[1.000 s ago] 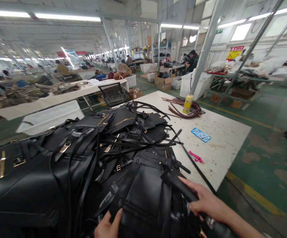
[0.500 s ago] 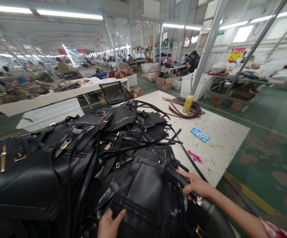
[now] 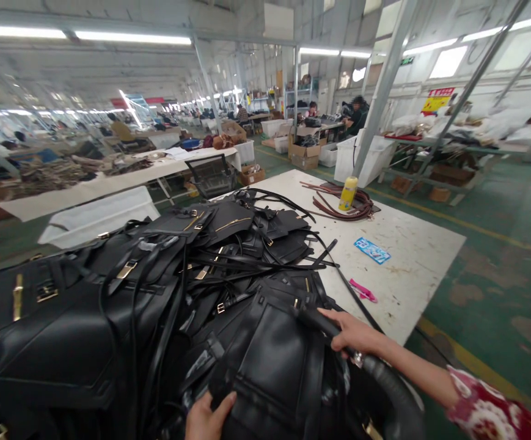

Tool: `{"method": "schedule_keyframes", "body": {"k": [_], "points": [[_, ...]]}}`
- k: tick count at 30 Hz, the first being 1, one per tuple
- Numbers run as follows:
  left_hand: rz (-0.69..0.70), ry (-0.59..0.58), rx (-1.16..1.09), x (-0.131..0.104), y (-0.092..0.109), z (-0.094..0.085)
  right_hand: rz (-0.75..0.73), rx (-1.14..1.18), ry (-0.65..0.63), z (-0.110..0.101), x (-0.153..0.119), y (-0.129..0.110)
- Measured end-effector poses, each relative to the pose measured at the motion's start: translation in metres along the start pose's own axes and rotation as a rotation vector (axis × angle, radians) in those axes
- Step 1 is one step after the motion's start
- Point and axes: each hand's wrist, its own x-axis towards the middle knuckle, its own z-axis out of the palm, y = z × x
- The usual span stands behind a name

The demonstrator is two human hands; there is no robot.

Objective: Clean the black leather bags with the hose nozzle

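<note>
A black leather bag (image 3: 272, 345) lies at the near side of a heap of similar bags, its smooth front panel facing up. My left hand (image 3: 210, 417) grips its lower left edge, thumb on top and the other fingers partly hidden. In my right hand (image 3: 354, 333) is a black hose nozzle (image 3: 322, 321), fingers wrapped around it. The nozzle's tip is over the bag's upper right part; whether it touches cannot be made out. From the nozzle a ribbed black hose (image 3: 391, 391) curves down to the right.
More black bags (image 3: 63, 330) with straps and gold buckles cover the left. The white table (image 3: 412, 275) bears a yellow bottle (image 3: 347, 194), brown straps (image 3: 329, 205), a blue card (image 3: 372, 250) and a pink strip (image 3: 363, 290). A white bin (image 3: 100, 217) stands beyond; people sit farther off.
My right hand and the nozzle have shifted slightly left and up over the bag. More of the right sleeve shows. My left hand keeps its hold on the bag's edge.
</note>
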Motion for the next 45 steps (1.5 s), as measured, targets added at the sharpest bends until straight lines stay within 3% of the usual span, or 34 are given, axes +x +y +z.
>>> {"method": "schedule_keyframes", "body": {"k": [5, 10, 14, 19, 25, 30, 37, 41, 45], "points": [[0.030, -0.036, -0.030, -0.002, -0.001, 0.003, 0.034, 0.021, -0.041, -0.012, -0.006, 0.009], [0.010, 0.011, 0.007, -0.001, 0.003, 0.004, -0.115, 0.033, 0.196, -0.003, 0.000, 0.019], [-0.016, 0.000, 0.034, -0.002, 0.000, 0.003, -0.174, 0.074, 0.329, -0.006, -0.019, 0.027], [-0.037, -0.011, 0.054, -0.004, 0.005, 0.003, -0.131, 0.162, 0.247, -0.016, -0.050, 0.029], [-0.038, 0.020, 0.026, -0.008, 0.004, 0.005, -0.040, 0.157, 0.089, -0.004, -0.078, 0.024], [-0.020, 0.029, 0.001, -0.012, 0.002, 0.009, -0.086, 0.166, 0.157, 0.010, -0.089, 0.017], [-0.013, 0.038, -0.038, -0.018, 0.013, 0.008, 0.055, 0.208, 0.018, 0.015, -0.058, 0.034], [-0.006, 0.009, -0.076, -0.016, 0.011, 0.010, 0.040, 0.193, 0.130, 0.014, -0.026, 0.047], [-0.020, 0.003, -0.069, -0.013, 0.008, 0.010, -0.027, 0.120, 0.234, 0.019, -0.008, 0.040]]}}
